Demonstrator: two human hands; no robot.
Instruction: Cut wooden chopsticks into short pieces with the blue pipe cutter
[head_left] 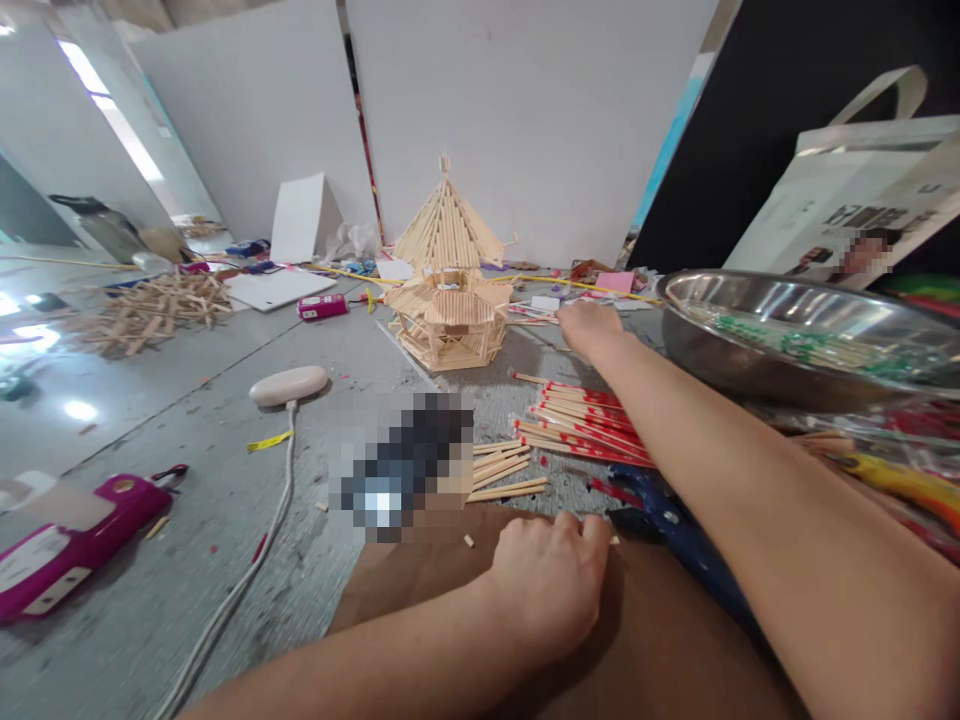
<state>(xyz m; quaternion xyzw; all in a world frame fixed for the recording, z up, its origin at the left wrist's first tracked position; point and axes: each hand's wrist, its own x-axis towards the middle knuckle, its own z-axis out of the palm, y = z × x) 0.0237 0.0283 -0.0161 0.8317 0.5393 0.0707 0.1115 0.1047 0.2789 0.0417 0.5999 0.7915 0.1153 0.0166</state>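
Observation:
My left hand (551, 578) rests on my leg near the bottom centre, fingers curled into a loose fist; whether it holds anything is hidden. My right hand (589, 328) reaches forward to the floor just right of a pavilion model (448, 290) built of wooden sticks, and its fingers are hidden behind the back of the hand. Under my right forearm lies a pile of red-tipped wooden sticks (581, 420). Plain wooden sticks (504, 472) lie beside it. A blue tool (664, 520) lies under my forearm by my leg.
A steel bowl (787, 330) with green-tipped sticks stands at the right, a white bag (862, 190) behind it. A white device with cable (289, 385), a pink tool (67, 545), a heap of stick pieces (154, 310) and white boards (277, 285) lie on the grey floor.

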